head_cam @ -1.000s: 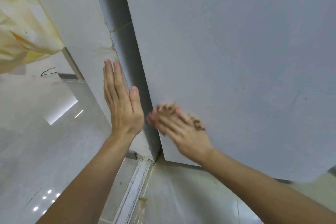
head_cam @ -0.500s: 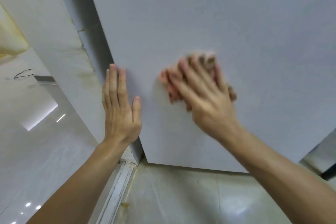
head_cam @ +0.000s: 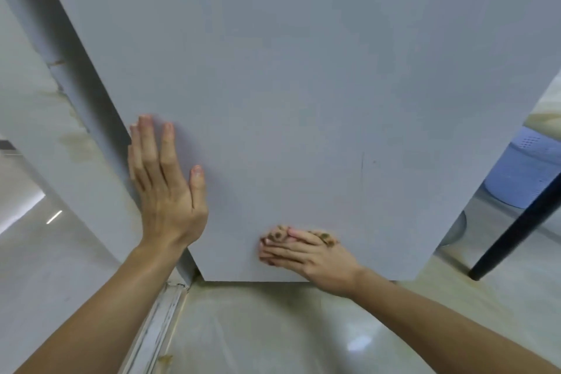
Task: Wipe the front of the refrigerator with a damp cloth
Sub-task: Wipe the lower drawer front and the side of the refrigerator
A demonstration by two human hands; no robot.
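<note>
**Wipe in progress, low on the door**

The fridge (head_cam: 303, 85) front fills most of the view, a plain pale grey panel. The cloth (head_cam: 327, 237), a small brown-spotted one, lies against the door close to its bottom edge and a little right of the middle. The right hand (head_cam: 306, 255) presses it there with its fingers laid out flat and pointing left. It does not clutch the cloth, which is mostly hidden under the fingers. The left hand (head_cam: 165, 191) is spread flat on the door near its left edge, higher up. It holds nothing and looks to be bracing the door or the person.

As to progress, the task seems under way and not finished. The cloth is on the panel and working the lowest strip, which suggests a late pass over this door. The surface shows no clear wet streaks, though, so I cannot tell which parts are done. A thin dark mark (head_cam: 362, 170) shows on the lower right of the panel, above the cloth and to its right, and it looks unwiped. The lower right corner probably needs a pass too. Any part of the fridge outside the view cannot be judged.

A black leg (head_cam: 516, 231) stands on the floor (head_cam: 273, 328) just right of the fridge.
</note>
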